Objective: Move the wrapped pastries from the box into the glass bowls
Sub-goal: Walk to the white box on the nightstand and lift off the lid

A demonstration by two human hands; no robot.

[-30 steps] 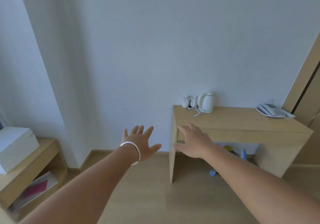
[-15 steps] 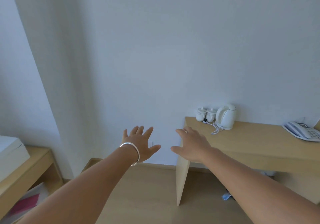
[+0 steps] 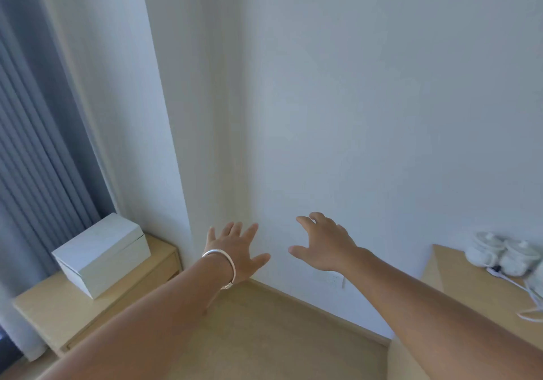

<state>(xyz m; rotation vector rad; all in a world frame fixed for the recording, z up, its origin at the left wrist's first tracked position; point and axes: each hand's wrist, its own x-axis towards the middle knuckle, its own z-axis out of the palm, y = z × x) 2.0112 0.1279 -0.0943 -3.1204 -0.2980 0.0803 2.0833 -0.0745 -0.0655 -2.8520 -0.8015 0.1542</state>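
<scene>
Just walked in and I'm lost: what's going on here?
A person holds both bare hands out in the air, fingers spread, holding nothing: the left hand with a silver bangle, and the right hand. A closed white rectangular box sits untouched on a light wooden side cabinet to the left. No pastries or glass bowls are in view.

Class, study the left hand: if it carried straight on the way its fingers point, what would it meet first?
Most likely the white wall. The left hand is open, fingers aimed forward and up, nothing between them and the wall. The white box sits off to its left, though depth is uncertain.
</scene>
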